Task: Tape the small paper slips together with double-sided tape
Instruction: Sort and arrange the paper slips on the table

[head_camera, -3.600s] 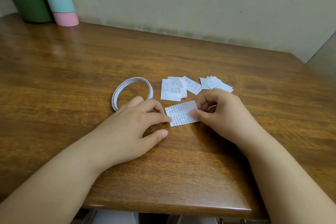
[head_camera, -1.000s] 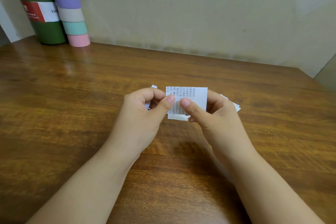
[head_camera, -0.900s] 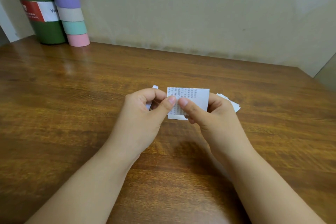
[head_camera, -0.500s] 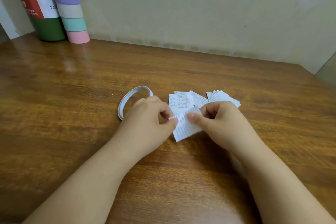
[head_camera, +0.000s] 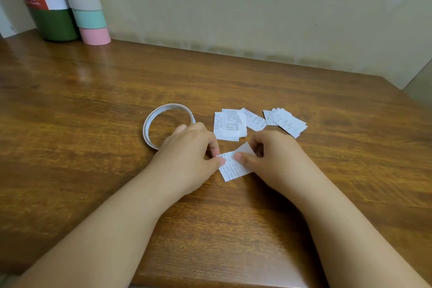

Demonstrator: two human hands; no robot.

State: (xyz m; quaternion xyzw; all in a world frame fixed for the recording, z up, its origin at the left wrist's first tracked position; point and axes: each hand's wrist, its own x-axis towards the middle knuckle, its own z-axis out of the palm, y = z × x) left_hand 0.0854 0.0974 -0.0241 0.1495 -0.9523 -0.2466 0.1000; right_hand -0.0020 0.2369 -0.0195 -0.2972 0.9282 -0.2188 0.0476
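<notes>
Paper slip (head_camera: 234, 167), pinched between left hand (head_camera: 189, 152), right hand (head_camera: 274, 156)

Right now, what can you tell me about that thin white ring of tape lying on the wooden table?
The thin white ring of tape is a nearly used-up roll: a narrow band around a wide hollow through which the brown wooden table shows. It lies flat, left of the piles of small printed paper slips. The left hand covers its near right edge; whether the hand touches it I cannot tell. No loose end is visible.
</notes>
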